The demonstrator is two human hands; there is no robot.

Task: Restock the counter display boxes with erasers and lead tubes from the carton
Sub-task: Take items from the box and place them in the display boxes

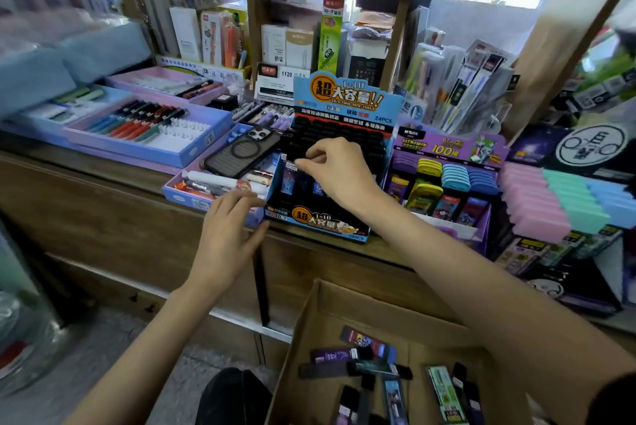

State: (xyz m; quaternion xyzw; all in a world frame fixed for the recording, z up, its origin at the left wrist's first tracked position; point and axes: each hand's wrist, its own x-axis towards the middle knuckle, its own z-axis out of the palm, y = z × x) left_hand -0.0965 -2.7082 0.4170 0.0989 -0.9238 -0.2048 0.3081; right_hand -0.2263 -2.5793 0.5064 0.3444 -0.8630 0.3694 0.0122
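Loose tubes (347, 354) lie flat, pointing every way, in the carton (320, 314) under my view, down and back from both hands. Up on the counter (103, 166), my right hand (335, 170) pinches the top of an upright tube (288, 180) at the front-left corner of the blue box (327, 221). My left hand (227, 228), fingers straight and holding nothing, lies by that box's left wall. The next pick, I judge, suits the free left.

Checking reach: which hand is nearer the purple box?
Right. The right hand is over the blue box beside the purple box; the left hand is past the blue box's far side.
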